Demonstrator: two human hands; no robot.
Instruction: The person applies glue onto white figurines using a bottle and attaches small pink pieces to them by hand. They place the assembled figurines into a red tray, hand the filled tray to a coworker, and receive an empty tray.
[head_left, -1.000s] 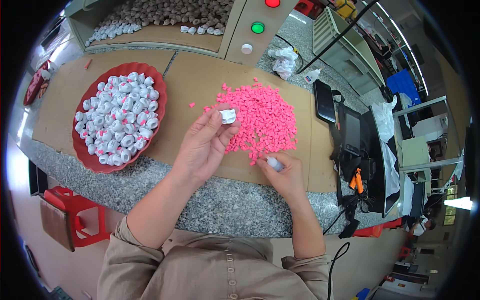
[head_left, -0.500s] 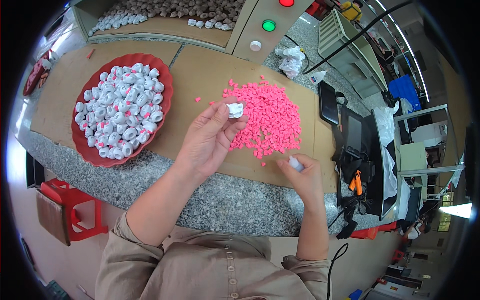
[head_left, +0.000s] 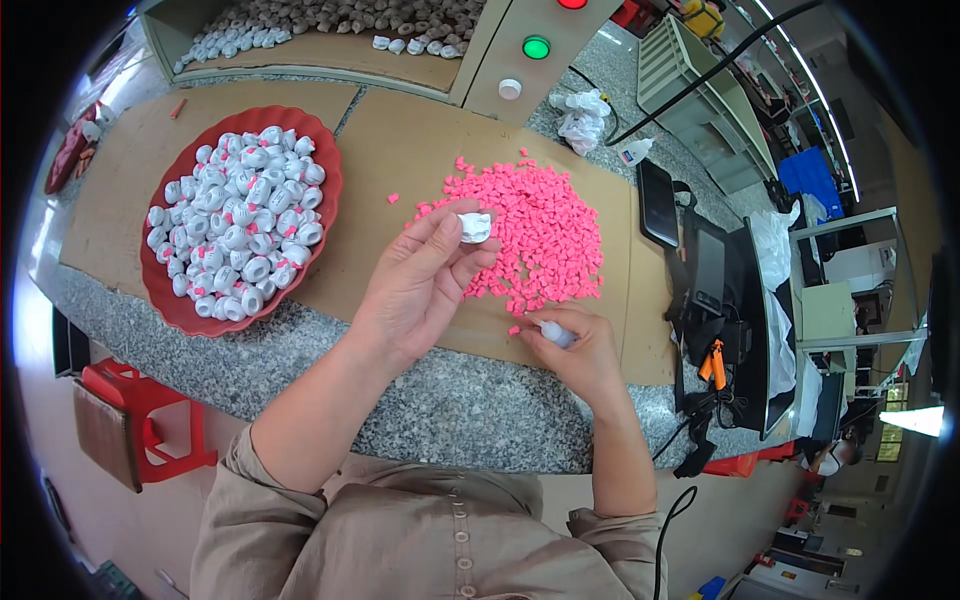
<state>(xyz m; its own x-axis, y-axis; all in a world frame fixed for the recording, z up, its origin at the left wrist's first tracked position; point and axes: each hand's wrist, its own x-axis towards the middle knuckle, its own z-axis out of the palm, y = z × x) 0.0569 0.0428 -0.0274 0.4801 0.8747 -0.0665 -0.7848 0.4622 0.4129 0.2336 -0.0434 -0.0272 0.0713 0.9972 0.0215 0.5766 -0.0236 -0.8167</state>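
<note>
My left hand (head_left: 425,270) is closed, pinching a small white moulded piece (head_left: 475,228) between thumb and fingers above the cardboard. In my right hand (head_left: 580,355) lies a small translucent squeeze bottle (head_left: 557,334), its nozzle pointing left. A tiny pink piece (head_left: 514,330) sits right at that hand's fingertips; whether it is pinched or only touched I cannot tell. Just beyond both hands spreads a heap of small pink pieces (head_left: 535,230). To the left stands a red scalloped bowl (head_left: 335,170), full of white ring-like pieces (head_left: 240,220), many with pink bits on them.
Cardboard sheets (head_left: 385,130) cover part of the speckled stone counter (head_left: 430,425). At the back a cabinet (head_left: 480,85) with lit buttons holds rows of pieces. A black phone (head_left: 656,203), cables and an orange-handled tool (head_left: 712,366) lie on the right. A red stool (head_left: 170,430) stands lower left.
My right hand has moved left with the bottle, and its fingertips have come to a loose pink piece at the heap's near edge. The left hand stays nearly still.
</note>
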